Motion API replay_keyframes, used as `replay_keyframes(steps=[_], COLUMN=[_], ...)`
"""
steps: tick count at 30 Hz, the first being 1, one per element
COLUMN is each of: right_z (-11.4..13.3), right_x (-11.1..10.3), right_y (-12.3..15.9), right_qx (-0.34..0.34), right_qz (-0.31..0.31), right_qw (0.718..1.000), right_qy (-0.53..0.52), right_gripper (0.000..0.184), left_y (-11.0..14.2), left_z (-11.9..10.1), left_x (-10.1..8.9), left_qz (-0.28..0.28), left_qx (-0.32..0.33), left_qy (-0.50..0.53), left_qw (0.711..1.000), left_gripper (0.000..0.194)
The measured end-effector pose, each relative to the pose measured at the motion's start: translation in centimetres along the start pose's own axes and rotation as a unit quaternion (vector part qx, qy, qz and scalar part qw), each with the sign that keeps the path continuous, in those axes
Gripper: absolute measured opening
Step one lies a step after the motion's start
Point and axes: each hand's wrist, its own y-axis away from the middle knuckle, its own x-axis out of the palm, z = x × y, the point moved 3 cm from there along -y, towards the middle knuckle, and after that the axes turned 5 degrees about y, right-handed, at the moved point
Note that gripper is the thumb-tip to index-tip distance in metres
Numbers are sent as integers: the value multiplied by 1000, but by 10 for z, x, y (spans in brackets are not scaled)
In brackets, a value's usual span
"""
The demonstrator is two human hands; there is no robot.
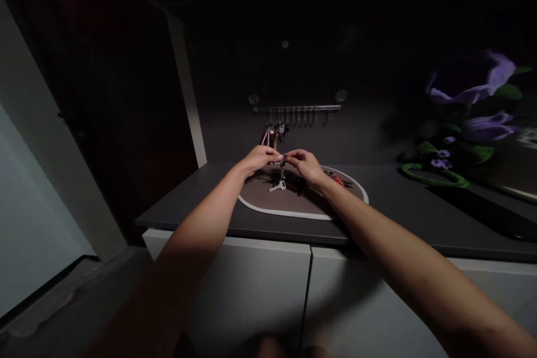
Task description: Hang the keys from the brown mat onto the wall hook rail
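My left hand [260, 157] and my right hand [307, 165] meet above an oval brown mat [300, 205] with a white rim, on a dark countertop. Both pinch a small key ring [284, 158] between their fingertips. A silver key [278, 185] hangs down from that ring, just over the mat. More keys and a red item [339, 180] lie on the mat behind my right wrist. On the wall behind, a chrome hook rail [296, 107] carries a few key bunches [276, 131] at its left end, one with a pink strap.
The countertop [390, 201] tops white cabinet doors [251, 291]. Purple flowers and green leaves [470, 117] decorate the wall at the right. A white door frame [188, 95] stands at the left, beside a dark opening. The room is dim.
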Motion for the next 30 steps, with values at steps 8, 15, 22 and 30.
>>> replay_keyframes(steps=[8, 15, 22, 30], right_z=[12, 10, 12, 10], right_x=[-1, -1, -1, -3], right_y=[5, 3, 4, 2], right_qx=[2, -13, -27, -38], right_qz=[18, 31, 18, 1], right_qw=[995, 990, 993, 992], right_qy=[-100, -137, -115, -122], right_gripper=[19, 21, 29, 30], left_y=[-3, -1, -1, -2], left_z=[-1, -5, -6, -4], left_x=[-2, -2, 0, 2], left_qz=[-37, -57, -69, -71], left_qx=[1, 7, 13, 30], left_qy=[54, 66, 60, 68], left_qw=[998, 996, 996, 995], left_gripper=[31, 33, 35, 35])
